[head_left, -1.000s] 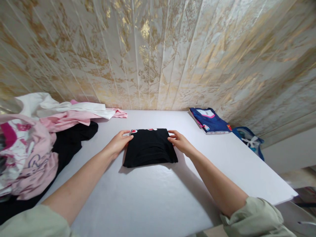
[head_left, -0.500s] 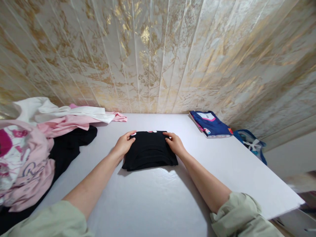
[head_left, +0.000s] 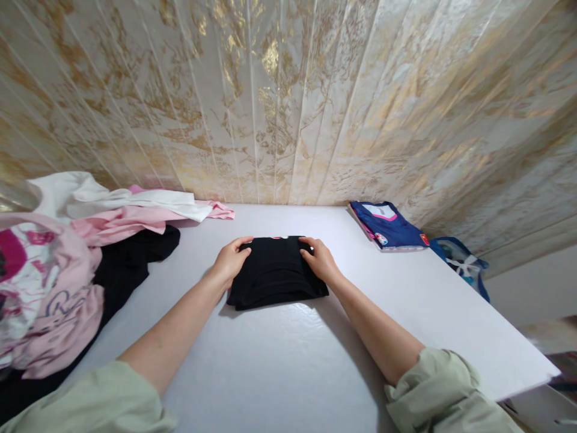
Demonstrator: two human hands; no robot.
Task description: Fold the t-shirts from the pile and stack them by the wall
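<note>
Head view. A folded black garment lies flat on the white surface, set in from the far edge and well apart from the right edge; a little red-and-white print shows along its far fold. The left hand grasps the garment's far left corner, the thumb on top and the fingers curled over the fold. The right hand grasps the far right corner in the same manner. At the far right corner of the surface rests a folded navy garment with a pink-trimmed neckline, topping a small stack. Just beyond the right edge is a blue bag with a white bow. Toward the left, a loose heap of pink, white and black clothes reaches the far edge.
</note>
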